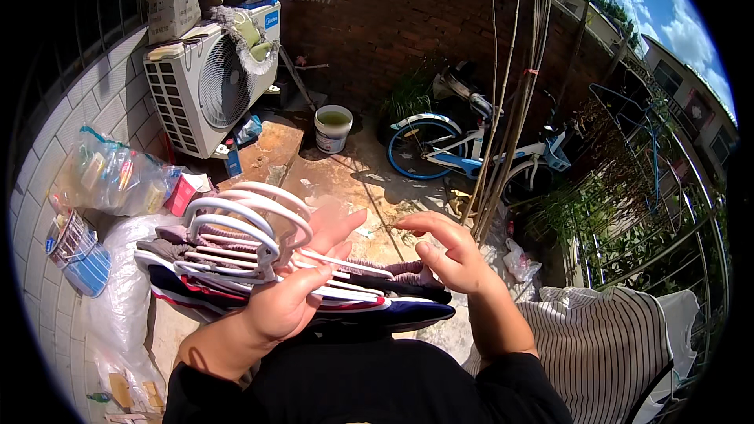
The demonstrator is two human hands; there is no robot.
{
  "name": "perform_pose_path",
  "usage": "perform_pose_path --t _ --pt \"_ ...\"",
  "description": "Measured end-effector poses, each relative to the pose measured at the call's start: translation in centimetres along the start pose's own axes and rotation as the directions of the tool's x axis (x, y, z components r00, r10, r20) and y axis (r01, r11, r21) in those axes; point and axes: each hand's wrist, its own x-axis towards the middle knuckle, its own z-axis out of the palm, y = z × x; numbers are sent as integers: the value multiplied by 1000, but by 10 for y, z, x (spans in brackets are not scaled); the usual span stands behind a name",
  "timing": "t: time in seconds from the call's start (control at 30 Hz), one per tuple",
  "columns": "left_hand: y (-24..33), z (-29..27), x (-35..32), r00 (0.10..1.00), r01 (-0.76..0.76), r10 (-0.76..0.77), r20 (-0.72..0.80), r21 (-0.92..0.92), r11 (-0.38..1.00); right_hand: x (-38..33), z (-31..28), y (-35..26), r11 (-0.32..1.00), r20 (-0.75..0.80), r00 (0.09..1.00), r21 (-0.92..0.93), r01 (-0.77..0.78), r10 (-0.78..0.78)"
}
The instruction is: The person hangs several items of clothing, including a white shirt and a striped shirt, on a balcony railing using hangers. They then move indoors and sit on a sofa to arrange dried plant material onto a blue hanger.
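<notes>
Mid-frame: left hand [283, 306] held white hangers [269, 256] in thumb crook; right hand [462, 261], beside, bent but empty. Clothes [393, 312] might have dropped if left grip got loose.

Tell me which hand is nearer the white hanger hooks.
Left. The left hand is right beside the white hanger hooks, its fingers reaching just right of them; the right hand is apart, well to their right.

Two hands [284, 308] [449, 257], at least three white hangers [269, 253], one air-conditioner unit [223, 82], one bicycle [463, 163]
</notes>
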Motion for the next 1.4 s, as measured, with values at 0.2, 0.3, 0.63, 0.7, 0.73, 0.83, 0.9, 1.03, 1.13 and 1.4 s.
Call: perform_pose_path --t 0.2,0.3,0.63,0.7,0.73,0.83,0.9,1.03,1.13,1.4 --pt "24 16 115 902 217 -250 352 133 967 67 -47 -25 784 511 839 438 -440 185" --pt "52 30 174 810 199 -309 499 262 944 101 -72 -51 808 329 878 369 -459 349" --pt "188 105 363 670 215 -437 600 407 888 252 -165 -74 776 -275 867 604 -180 416" --pt "208 111 407 690 183 -405 600 398 899 285 -181 -71 786 -350 840 602 -138 416" --pt "219 112 426 695 160 -369 617 368 916 301 -191 -68 809 -372 841 573 -126 394" --pt "264 122 440 764 -76 -219 607 421 904 350 -207 -74 777 -446 836 629 38 320" --pt "270 120 457 794 -326 1 608 424 845 391 -253 -43 836 -420 867 548 7 268" --pt "296 127 490 726 -595 202 657 454 663 437 -291 -46 923 -535 816 384 3 220" --pt "292 135 498 724 -626 266 636 443 642 451 -322 -38 977 -495 854 207 -59 157" --pt "252 127 549 806 -574 252 535 606 551 488 -381 78 972 -458 874 224 -63 162"
